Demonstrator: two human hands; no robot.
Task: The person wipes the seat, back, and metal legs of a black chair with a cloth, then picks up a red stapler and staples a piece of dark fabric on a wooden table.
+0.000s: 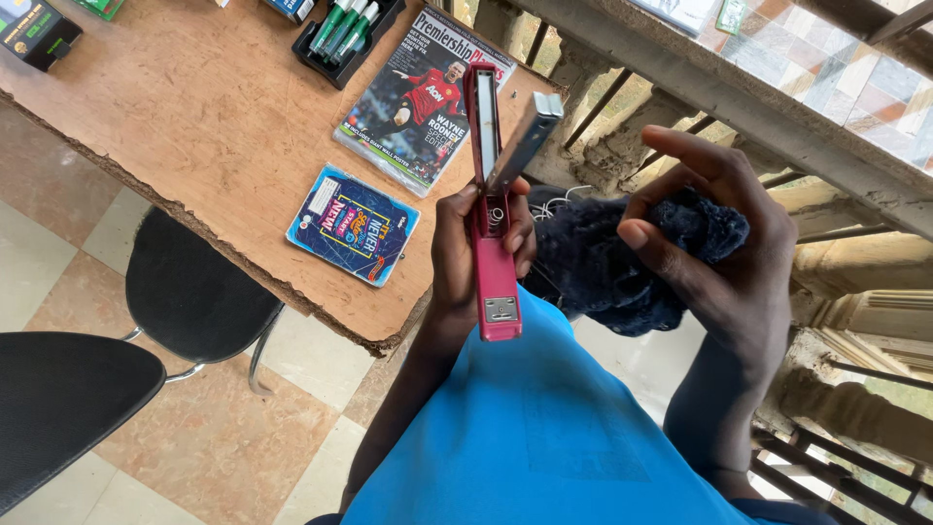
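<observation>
Gripping an opened red stapler [497, 209] in the left hand [465, 255] while the right hand [731, 255] is bunching a dark cloth [622, 267]; fibres could be snagging the spring beyond the table's edge [292, 301].

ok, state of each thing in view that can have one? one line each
stapler: red, swung open, metal top arm lifted, upright in the left hand
cloth: dark blue, bunched up in the right hand
magazine: closed, flat on the table
card pack: blue, flat near the table edge
marker tray: black, holds green markers
chairs: black seats, nobody on them
</observation>
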